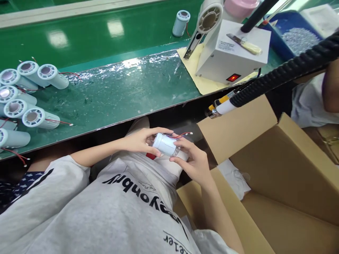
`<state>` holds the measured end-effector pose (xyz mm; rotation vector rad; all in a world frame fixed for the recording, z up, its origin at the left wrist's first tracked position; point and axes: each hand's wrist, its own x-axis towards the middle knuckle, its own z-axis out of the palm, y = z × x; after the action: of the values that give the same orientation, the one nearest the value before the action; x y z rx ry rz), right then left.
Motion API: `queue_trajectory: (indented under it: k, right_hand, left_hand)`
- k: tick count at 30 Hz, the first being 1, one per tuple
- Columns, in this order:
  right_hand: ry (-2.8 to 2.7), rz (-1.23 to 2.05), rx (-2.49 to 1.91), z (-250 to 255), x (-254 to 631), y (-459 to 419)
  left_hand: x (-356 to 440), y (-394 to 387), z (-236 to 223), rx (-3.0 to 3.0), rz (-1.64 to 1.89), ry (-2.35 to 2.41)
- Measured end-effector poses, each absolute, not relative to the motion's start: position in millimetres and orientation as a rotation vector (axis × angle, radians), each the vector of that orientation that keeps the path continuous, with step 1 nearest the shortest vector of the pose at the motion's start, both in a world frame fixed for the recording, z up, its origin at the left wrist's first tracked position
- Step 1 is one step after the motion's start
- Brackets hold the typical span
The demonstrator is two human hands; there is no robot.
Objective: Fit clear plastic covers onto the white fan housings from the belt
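Over my lap I hold a light-blue cylinder (164,144) on its side, with thin red and dark wires (182,135) along its top that end in a small white plug. My left hand (141,140) has fingers and thumb closed round its left end. At the opposite end, my right hand (194,157) grips it between thumb and fingers, near what looks like clear film. Part of the cylinder is hidden behind the fingers. Similar light-blue cylinders (54,76), several with wires trailing out, lie grouped at the left of the green bench (127,90).
Another cylinder (181,23) stands upright near a white device (230,49) with a lit red switch. A knife-like tool (245,43) lies on it. A black corrugated hose (286,67) crosses on the right, above an open cardboard box (280,169). A blue bin (288,21) stands behind.
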<state>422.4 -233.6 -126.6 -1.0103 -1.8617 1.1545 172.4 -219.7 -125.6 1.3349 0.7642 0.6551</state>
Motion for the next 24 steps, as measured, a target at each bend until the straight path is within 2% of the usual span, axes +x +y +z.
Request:
queue_trajectory:
  k: [5, 24]
  right_hand:
    - [-1.702, 1.35, -1.027, -126, 421, -239]
    - [-1.367, 1.71, -1.016, -122, 412, -238]
  left_hand:
    - [167, -220, -123, 1.464, 0.679, 0.715]
    - [161, -223, -121, 1.664, 0.736, 0.647]
